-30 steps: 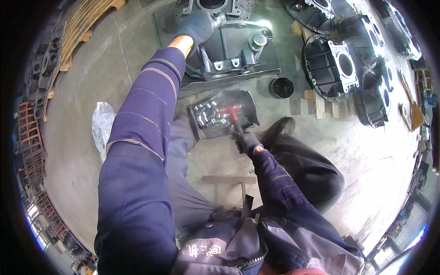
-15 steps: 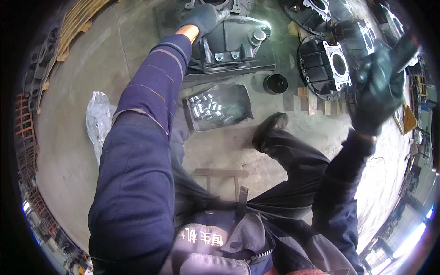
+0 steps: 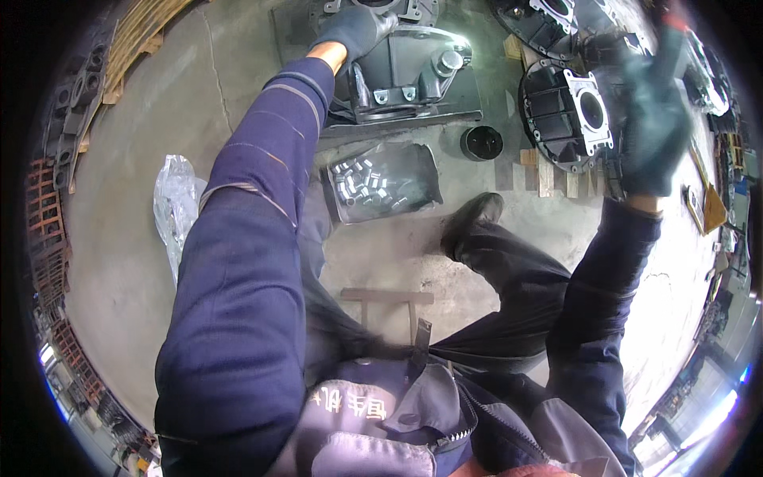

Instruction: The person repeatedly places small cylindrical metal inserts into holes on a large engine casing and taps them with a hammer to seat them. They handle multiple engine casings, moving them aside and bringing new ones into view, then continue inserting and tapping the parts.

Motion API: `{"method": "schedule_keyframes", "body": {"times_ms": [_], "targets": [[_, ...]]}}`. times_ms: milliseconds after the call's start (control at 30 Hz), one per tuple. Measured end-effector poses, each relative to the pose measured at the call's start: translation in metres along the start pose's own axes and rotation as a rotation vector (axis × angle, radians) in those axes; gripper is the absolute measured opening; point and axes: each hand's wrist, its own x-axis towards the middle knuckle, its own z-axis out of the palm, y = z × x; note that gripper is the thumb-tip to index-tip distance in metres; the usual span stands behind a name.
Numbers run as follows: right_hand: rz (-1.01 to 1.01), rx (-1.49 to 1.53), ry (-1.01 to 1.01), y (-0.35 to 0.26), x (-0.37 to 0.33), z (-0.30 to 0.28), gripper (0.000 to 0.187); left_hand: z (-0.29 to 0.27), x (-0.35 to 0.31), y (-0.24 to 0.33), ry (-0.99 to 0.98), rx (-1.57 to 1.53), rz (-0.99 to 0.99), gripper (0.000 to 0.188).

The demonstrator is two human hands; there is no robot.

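While the left hand (image 3: 355, 33) rests on the casting (image 3: 401, 70), can't tell how closed, the right hand (image 3: 656, 131) grips a blurry hammer (image 3: 672, 49).

right hand (image 3: 655, 131) blurred, hammer (image 3: 673, 46) cut off

Left grip (image 3: 355, 33) on dark casting (image 3: 407, 67)

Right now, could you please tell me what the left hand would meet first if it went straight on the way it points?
From the upper edge of the dark casting, the left hand would probably meet the pale metal flange first, though depth there is unclear.
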Motion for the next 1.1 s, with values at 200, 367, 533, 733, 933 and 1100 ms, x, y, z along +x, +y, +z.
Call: {"method": "schedule_keyframes", "body": {"times_ms": [200, 367, 533, 733, 933, 1100], "targets": [[0.258, -0.47, -0.228, 0.052, -0.079, 0.086, 0.03, 0.002, -0.001, 0.006, -0.064, -0.004, -0.018, 0.062], [0.055, -0.752, -0.481, 0.064, -0.052, 0.038, 0.044, 0.007, 0.0, 0.002, -0.059, -0.099, 0.124, 0.058], [-0.115, -0.329, -0.051, -0.019, 0.011, 0.013, 0.032, 0.01, 0.003, -0.002, -0.054, 0.009, 0.023, 0.052], [0.174, -0.579, -0.331, 0.055, -0.079, 0.069, 0.03, 0.004, -0.005, 0.004, -0.019, -0.011, 0.04, 0.055], [0.012, -0.642, -0.345, 0.051, -0.013, 0.019, 0.032, -0.006, -0.007, 0.015, -0.082, 0.01, 0.018, 0.059], [-0.087, 0.094, 0.096, -0.037, 0.016, 0.018, 0.032, -0.006, -0.006, 0.015, -0.053, -0.015, -0.034, 0.057]]}}
